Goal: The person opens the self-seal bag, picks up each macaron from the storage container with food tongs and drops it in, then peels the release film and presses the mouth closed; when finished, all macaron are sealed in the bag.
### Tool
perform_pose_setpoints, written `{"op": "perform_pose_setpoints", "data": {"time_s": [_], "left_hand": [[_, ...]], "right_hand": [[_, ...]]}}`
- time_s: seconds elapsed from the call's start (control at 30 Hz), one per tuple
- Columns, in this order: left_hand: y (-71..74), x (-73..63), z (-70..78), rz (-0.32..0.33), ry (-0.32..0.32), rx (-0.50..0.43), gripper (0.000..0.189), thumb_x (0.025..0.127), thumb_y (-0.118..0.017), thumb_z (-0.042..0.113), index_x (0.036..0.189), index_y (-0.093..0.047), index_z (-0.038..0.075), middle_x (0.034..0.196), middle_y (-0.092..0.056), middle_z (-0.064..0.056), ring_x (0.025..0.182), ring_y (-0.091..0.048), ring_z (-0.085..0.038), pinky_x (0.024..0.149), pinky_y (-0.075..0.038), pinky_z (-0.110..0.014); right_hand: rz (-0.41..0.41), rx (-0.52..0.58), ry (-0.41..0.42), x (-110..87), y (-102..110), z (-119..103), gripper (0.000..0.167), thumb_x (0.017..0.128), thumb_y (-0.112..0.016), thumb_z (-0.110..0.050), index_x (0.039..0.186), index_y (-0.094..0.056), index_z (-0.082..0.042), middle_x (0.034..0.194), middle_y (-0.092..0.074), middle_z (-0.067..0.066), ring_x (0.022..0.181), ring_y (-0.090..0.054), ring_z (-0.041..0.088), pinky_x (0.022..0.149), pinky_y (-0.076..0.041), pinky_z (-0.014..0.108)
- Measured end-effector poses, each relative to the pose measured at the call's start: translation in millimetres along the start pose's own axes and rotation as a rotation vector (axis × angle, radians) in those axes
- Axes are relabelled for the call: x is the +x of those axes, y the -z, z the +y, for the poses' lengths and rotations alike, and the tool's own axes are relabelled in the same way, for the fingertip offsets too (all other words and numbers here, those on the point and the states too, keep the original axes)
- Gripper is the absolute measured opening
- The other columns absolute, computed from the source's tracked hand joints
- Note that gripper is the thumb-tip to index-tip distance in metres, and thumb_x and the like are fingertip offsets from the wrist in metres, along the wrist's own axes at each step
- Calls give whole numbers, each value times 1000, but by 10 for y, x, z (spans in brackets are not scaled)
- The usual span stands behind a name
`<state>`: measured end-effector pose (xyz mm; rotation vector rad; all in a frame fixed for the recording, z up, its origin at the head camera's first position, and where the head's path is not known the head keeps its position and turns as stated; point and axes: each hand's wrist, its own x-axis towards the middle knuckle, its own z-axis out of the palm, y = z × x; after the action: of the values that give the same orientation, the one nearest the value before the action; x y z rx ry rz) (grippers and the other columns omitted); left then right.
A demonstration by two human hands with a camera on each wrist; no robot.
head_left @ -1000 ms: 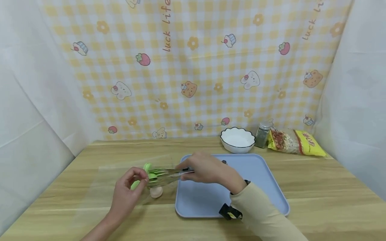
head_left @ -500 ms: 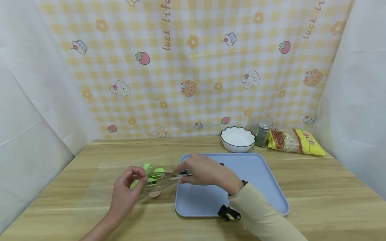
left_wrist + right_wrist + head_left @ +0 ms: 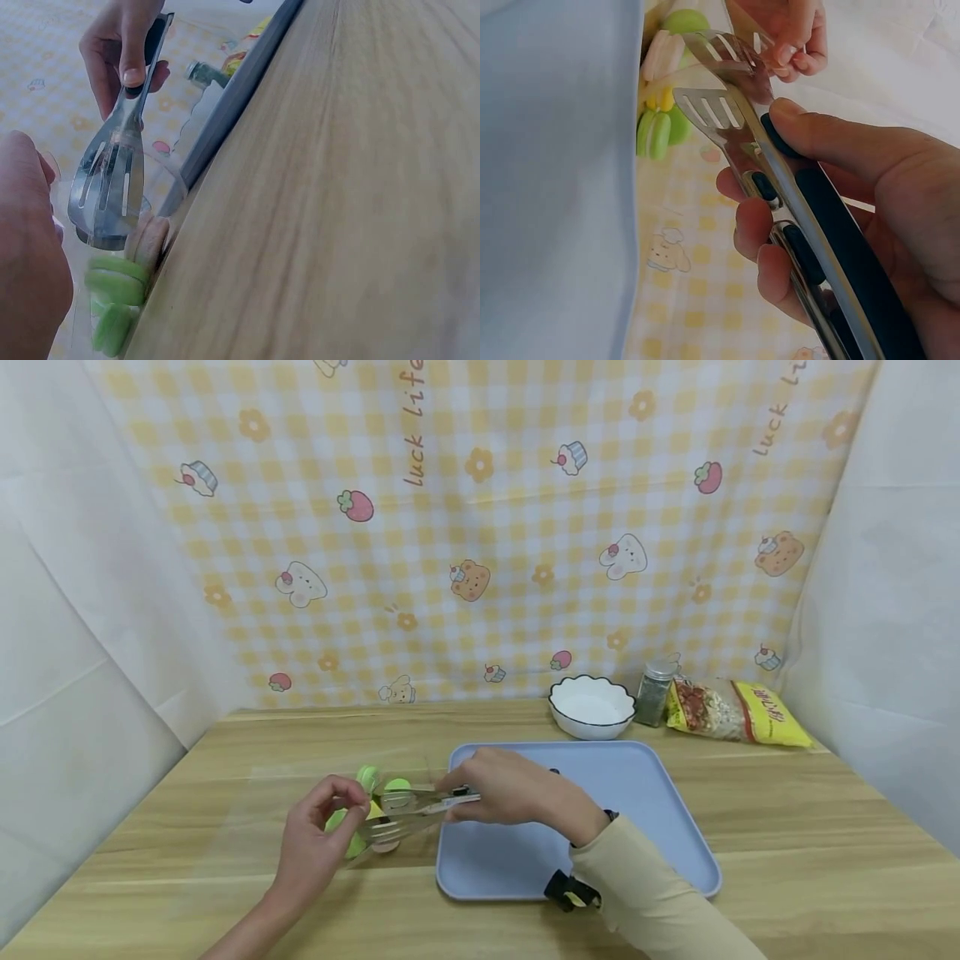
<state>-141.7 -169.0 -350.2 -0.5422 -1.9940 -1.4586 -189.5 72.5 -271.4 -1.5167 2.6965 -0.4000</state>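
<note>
Slotted metal tongs (image 3: pixel 423 810) with dark grips are in my right hand (image 3: pixel 517 793), fingers and thumb curled round the handles. Their two heads stand apart inside the mouth of a clear plastic bag (image 3: pixel 251 827). My left hand (image 3: pixel 318 835) pinches the bag's edge between thumb and fingers. Several macarons sit by the tongs' heads: a green macaron (image 3: pixel 116 281), a pale pink macaron (image 3: pixel 148 238) and a yellow macaron (image 3: pixel 660 99), seen partly through the film. In the right wrist view, nothing shows between the tongs' heads (image 3: pixel 712 109).
A blue tray (image 3: pixel 622 785) lies under my right forearm. Behind it stand a white scalloped bowl (image 3: pixel 592 703), a glass jar (image 3: pixel 654 695) with a metal lid, and a yellow food packet (image 3: pixel 738 714). A checked cloth (image 3: pixel 480 527) hangs at the back of the wooden table (image 3: pixel 810 860).
The tongs have shifted slightly toward the table's front, and their heads stand wider apart. A green macaron and a yellow one now show more plainly. My left hand stays nearly still.
</note>
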Motion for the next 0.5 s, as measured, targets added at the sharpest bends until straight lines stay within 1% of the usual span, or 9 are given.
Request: {"op": "perform_pose_setpoints", "data": {"time_s": [0.13, 0.3, 0.4, 0.5], "left_hand": [[-5, -3, -6, 2, 13, 7, 24, 76, -59, -21, 82, -57, 2, 81, -58, -9, 77, -55, -14, 74, -46, -18], [-9, -1, -2, 14, 28, 14, 24, 75, -58, -21, 81, -58, 2, 81, -58, -8, 77, -55, -15, 73, -46, -18], [-8, 0, 0, 23, 39, 20, 23, 75, -59, -20, 81, -58, 2, 81, -58, -8, 77, -55, -16, 73, -46, -18], [-9, -3, -5, 24, 39, 26, 23, 74, -58, -20, 81, -57, 2, 81, -58, -8, 78, -55, -16, 73, -46, -17]], "right_hand": [[-5, 31, -14, -38, 58, 14, 35, 88, -65, -29, 118, -64, -10, 112, -65, 0, 98, -60, 10, 84, -47, 24], [2, 76, -37, -115, 207, 32, 35, 89, -64, -27, 119, -63, -9, 116, -63, 0, 104, -59, 11, 86, -47, 27], [19, 89, -51, -187, 312, 54, 34, 89, -65, -26, 119, -64, -10, 116, -63, 0, 105, -58, 12, 85, -47, 29], [44, 92, -77, -294, 418, 95, 35, 88, -65, -27, 120, -63, -11, 116, -63, -1, 103, -59, 12, 83, -48, 30]]}}
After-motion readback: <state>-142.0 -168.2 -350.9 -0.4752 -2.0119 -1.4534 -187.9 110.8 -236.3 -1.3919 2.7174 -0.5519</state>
